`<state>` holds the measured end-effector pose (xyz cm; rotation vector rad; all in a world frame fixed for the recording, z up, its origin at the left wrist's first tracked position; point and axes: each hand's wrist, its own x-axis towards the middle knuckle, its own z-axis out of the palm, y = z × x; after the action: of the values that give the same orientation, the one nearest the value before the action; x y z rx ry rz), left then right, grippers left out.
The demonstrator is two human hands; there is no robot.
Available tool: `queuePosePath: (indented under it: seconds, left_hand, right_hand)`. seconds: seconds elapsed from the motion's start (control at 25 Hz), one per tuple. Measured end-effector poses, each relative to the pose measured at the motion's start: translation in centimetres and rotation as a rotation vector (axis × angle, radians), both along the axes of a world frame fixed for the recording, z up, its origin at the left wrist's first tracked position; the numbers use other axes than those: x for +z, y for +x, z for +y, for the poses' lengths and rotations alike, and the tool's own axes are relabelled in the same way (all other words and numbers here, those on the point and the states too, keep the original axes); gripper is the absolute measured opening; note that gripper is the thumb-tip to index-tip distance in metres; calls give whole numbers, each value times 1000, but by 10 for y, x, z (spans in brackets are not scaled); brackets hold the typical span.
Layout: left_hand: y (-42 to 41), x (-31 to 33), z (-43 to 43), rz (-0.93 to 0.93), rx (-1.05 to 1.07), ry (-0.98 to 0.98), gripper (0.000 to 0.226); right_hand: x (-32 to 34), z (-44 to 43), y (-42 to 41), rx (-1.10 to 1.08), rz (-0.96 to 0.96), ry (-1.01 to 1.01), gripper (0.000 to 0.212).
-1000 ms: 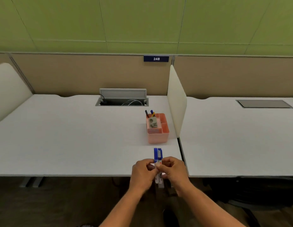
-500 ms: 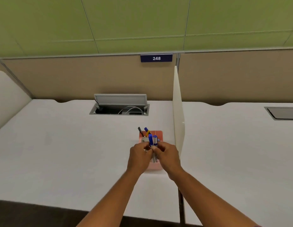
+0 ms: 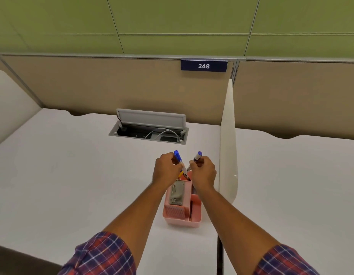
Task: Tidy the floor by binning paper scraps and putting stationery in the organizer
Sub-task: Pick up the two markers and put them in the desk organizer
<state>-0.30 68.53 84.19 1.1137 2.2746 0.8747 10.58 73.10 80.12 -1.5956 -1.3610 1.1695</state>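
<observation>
A pink desk organizer (image 3: 182, 217) stands on the white desk (image 3: 73, 185), beside the divider. A grey stapler (image 3: 177, 192) lies in its front left compartment. My left hand (image 3: 166, 171) grips a blue-capped marker (image 3: 178, 156), cap up, its lower end slanting into the organizer's back compartment. My right hand (image 3: 204, 171) grips a second blue-capped marker (image 3: 197, 156), also cap up and angled down toward the same back compartment. Both hands hover over the organizer's far end and hide what stands in that compartment.
A white divider panel (image 3: 228, 145) rises just right of the organizer. An open cable hatch (image 3: 150, 128) with wires sits behind my hands. A beige partition with a "248" plate (image 3: 204, 65) closes the back. Another desk (image 3: 291, 185) lies to the right.
I moved forward over the desk. My hands carried the two markers from the desk's front edge to above the organizer and separated, one marker in each hand, tips lowered into the back compartment.
</observation>
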Motion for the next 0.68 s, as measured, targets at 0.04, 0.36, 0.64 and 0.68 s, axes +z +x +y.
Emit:
queuePosePath:
  seconds: [0.04, 0.36, 0.64, 0.68]
  left_hand:
    - [-1, -6, 3, -7, 8, -8, 25]
    - [-2, -45, 12, -13, 3, -82, 32]
    - [2, -64, 14, 50, -97, -131, 17]
    - [2, -64, 15, 50, -102, -127, 21]
  right_hand:
    - [-7, 3, -2, -2, -3, -7, 15]
    - [-49, 6, -5, 40, -53, -89, 9]
    - [-58, 10, -6, 139, -135, -137, 12]
    - [-59, 11, -5, 142, -144, -133, 14]
